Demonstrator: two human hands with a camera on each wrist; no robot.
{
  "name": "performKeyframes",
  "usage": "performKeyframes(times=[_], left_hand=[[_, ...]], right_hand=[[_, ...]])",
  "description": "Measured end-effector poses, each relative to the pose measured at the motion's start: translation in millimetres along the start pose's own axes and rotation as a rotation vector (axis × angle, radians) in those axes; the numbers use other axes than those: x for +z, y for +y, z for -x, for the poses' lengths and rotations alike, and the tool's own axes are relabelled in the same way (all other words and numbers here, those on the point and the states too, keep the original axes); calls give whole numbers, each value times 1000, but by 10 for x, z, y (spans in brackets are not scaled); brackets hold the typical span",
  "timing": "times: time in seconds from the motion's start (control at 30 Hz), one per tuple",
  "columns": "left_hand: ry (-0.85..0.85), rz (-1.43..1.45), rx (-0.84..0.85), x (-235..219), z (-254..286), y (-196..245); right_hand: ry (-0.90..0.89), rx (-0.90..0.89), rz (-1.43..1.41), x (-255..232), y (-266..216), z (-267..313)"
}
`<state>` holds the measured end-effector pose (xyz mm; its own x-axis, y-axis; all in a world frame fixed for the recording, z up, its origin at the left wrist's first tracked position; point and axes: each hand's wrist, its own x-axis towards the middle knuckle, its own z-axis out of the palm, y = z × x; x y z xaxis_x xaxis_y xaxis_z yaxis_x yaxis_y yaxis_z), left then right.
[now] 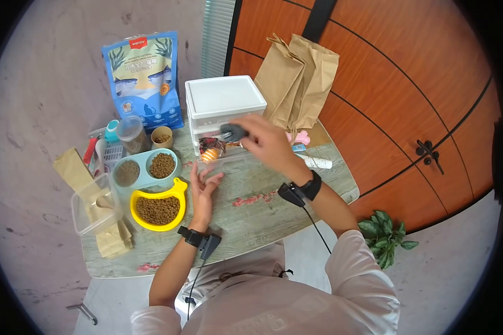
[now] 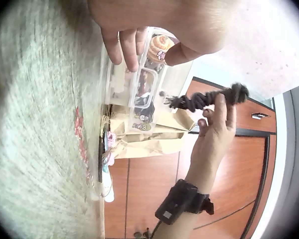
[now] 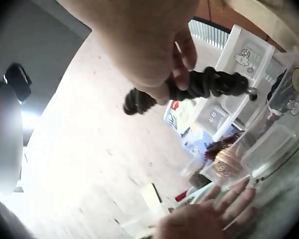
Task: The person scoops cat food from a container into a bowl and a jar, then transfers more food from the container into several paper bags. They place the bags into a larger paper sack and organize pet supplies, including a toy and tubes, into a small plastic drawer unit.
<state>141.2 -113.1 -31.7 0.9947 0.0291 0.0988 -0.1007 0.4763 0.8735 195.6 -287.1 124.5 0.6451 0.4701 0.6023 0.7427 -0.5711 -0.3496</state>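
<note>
My right hand (image 1: 269, 146) is raised in front of the white drawer unit (image 1: 225, 96), pinching a black, ruffled, twisted band (image 3: 209, 83) that looks like a scrunchie. A small shiny piece shows at one end of it. Below, a clear drawer (image 2: 144, 89) is pulled out, with cartoon stickers on its front. Inside lie an orange-and-white striped roll-shaped thing (image 1: 209, 154), a dark red bundle (image 3: 223, 145) and a small clear box. My left hand (image 1: 203, 192), fingers spread and holding nothing, is beside the drawer's front left corner.
Left of my left hand are a yellow bowl (image 1: 183, 204) and a pale blue double bowl (image 1: 144, 174) with kibble. Behind stand a jar (image 1: 133, 135), a paper cup (image 1: 162, 137) and a blue food bag (image 1: 145, 84). Brown paper bags (image 1: 296, 84) and a white tube (image 1: 317, 162) are at right.
</note>
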Motion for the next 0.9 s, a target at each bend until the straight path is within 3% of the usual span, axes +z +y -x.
performKeyframes(times=[0.03,0.1,0.2,0.3,0.53,0.63,0.73,0.8,0.83,0.9], left_hand=[[18,37,0,1,-5,0],[20,38,1,-4,-13,17],[19,36,3,-3,-6,15],[23,37,14,-3,-26,16],[13,49,8,18,-9,14],[10,29,13,13,-13,8],[1,38,19,-1,-13,0],[-4,38,12,-1,-11,10],[-5,35,10,-7,-6,15],[-1,38,7,-10,-7,15]], right_hand=[[1,-5,-2,81,-2,-7],[-203,-73,296,272,106,30],[-120,-7,329,479,264,96],[-62,-53,229,494,226,148],[-164,-18,187,630,329,185],[-155,85,396,592,358,135],[-159,31,305,507,437,149],[31,-11,161,385,456,190],[25,-6,162,283,469,232],[84,207,134,-1,543,343]])
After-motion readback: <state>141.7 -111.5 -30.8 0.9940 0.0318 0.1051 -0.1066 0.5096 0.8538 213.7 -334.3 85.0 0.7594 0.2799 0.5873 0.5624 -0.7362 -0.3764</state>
